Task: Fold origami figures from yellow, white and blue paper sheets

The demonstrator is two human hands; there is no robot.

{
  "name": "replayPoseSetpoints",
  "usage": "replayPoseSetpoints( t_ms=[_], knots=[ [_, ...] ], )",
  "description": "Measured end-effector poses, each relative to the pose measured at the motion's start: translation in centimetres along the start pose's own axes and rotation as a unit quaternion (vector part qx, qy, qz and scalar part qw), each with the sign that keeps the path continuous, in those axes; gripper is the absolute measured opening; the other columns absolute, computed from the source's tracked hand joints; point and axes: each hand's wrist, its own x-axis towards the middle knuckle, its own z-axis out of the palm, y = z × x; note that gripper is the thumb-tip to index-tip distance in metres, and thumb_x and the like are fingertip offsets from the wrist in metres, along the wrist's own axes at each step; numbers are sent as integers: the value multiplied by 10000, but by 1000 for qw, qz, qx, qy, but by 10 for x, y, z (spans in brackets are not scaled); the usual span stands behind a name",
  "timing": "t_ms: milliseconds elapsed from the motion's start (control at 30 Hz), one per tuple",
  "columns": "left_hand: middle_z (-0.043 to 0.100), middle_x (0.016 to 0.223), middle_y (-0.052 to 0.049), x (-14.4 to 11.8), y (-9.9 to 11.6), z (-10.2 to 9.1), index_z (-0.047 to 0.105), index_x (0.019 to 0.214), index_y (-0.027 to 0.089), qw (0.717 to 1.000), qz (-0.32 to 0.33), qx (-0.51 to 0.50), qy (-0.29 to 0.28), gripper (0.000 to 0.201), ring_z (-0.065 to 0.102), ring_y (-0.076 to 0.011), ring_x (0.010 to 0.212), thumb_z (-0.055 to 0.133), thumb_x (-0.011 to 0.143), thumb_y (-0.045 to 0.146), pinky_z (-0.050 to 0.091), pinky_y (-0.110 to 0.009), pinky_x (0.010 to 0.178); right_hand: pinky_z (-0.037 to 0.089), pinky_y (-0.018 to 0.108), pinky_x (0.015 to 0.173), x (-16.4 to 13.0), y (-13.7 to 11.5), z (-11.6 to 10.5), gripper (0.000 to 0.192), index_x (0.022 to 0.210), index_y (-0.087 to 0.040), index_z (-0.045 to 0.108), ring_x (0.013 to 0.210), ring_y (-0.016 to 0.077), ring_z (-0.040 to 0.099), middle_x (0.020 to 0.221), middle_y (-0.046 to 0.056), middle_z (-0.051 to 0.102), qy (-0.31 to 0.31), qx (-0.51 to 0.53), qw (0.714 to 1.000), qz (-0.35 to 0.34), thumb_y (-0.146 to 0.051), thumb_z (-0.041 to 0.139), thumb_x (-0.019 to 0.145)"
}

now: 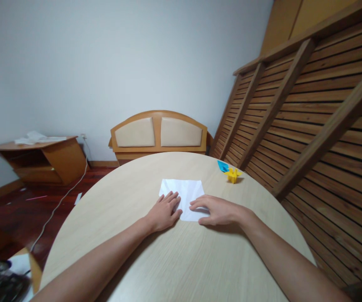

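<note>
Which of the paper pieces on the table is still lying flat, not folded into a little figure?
The white sheet under both hands lies flat. The yellow piece and blue piece near the far right edge are folded shapes.

A plain pale grey-white wall closed off the far side of the room, evenly lit. Against it stood a wooden headboard with two beige padded panels. To the left sat a low wooden corner cabinet with white papers on top. A white cable trailed over the dark red wooden floor. On the right leaned a slatted wooden bed frame. A round light-wood table filled the foreground.
</note>
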Motion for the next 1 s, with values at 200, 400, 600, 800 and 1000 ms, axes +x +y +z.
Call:
replayPoseSetpoints(
  t_ms=[200, 400, 600, 800, 1000],
  knots=[
    [208, 1610, -104, -4, -1, -5, 307, 1514, 193, 999, 23, 9, -39, 598, 142, -310, 1488, 313, 987, 474, 170, -569, 1177, 403, 366, 1072, -7, 26, -3, 498, 1261, -190, 659, 1244, 249, 559, 1363, 96, 598, 14, 43, 998, 37, -187, 571, 771],
    [155, 1616, -112, -6, -1, -8, 256, 1538, 192, 998, 27, 15, -55, 687, 101, -320, 1491, 369, 952, 533, 141, -566, 1185, 372, 377, 1102, -9, 39, -5, 477, 1224, -202, 681, 1270, 223, 541, 1370, 82, 594, 19, 42, 999, 7, -128, 511, 784],
    [124, 1623, -62, -9, -4, -9, 211, 1551, 224, 997, 40, 14, -65, 726, 58, -338, 1492, 382, 933, 564, 117, -576, 1188, 364, 390, 1104, -10, 36, -9, 365, 1200, -216, 698, 1280, 246, 530, 1386, 107, 577, 15, 51, 999, -1, -289, 574, 865],
    [162, 1618, -52, -11, -6, -9, 193, 1554, 218, 997, 55, 9, -59, 742, 47, -331, 1494, 397, 927, 557, 112, -585, 1185, 361, 399, 1102, -11, 29, -8, 343, 1160, -229, 721, 1276, 261, 532, 1384, 97, 580, 23, 72, 997, 7, -359, 559, 887],
    [167, 1616, -72, -10, -8, -7, 193, 1554, 214, 996, 76, 4, -50, 746, 90, -298, 1497, 426, 924, 537, 137, -532, 1196, 451, 353, 949, -6, 19, -6, 262, 1011, -187, 734, 1046, 239, 635, 1111, 82, 715, 53, 67, 996, 11, -261, 527, 868]
  ],
)
